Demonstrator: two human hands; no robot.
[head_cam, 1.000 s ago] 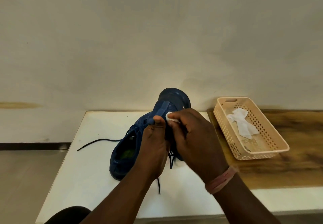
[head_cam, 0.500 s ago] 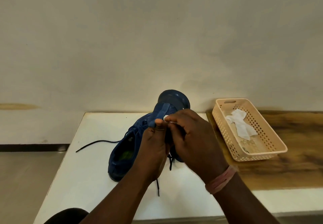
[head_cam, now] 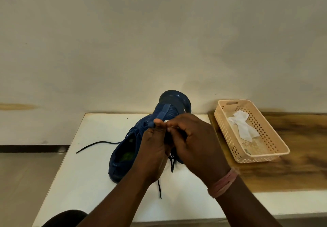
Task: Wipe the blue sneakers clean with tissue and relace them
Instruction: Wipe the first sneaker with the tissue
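One blue sneaker [head_cam: 123,154] is propped on the white table [head_cam: 92,170], heel down and toe raised toward the wall. My left hand [head_cam: 155,149] grips its upper, thumb pressed on the tongue. My right hand [head_cam: 192,141] pinches a small wad of white tissue [head_cam: 166,121] against the tongue, just beside the left thumb; most of the tissue is hidden by my fingers. Dark laces [head_cam: 95,144] trail left across the table and hang below my hands.
A beige perforated basket [head_cam: 265,156] with crumpled white tissues [head_cam: 242,126] sits to the right on a wooden surface [head_cam: 300,138]. A plain wall stands close behind the table. The floor lies to the left, below the table edge.
My right hand has slid slightly left and down over the tongue, so less of the tissue shows. The shoe and left hand barely moved.
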